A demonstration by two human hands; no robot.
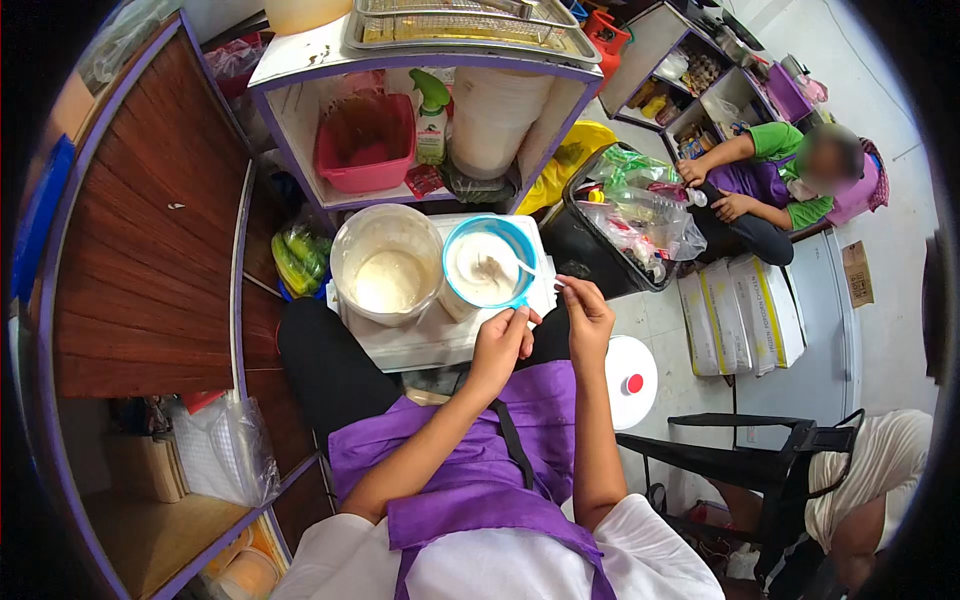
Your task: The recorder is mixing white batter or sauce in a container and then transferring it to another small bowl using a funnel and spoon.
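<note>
A blue-rimmed strainer (490,262) holding a white, creamy mixture rests over a container on a white lid or low stand (442,341) in front of me. My left hand (504,341) is closed on the strainer's handle at its near edge. In my right hand (588,313) is the end of a white spoon (527,268), whose other end dips into the mixture. Left of the strainer stands a large translucent plastic tub (386,264) with pale, cream-coloured liquid at its bottom. The lower part of the container beneath the strainer is mostly hidden.
A shelf ahead holds a pink basin (366,142), a spray bottle (432,124) and stacked plastic containers (495,112). To the right stand a full black bin (562,225) and a white lid with a red knob (630,382). A person (780,176) sits beyond; another is at lower right.
</note>
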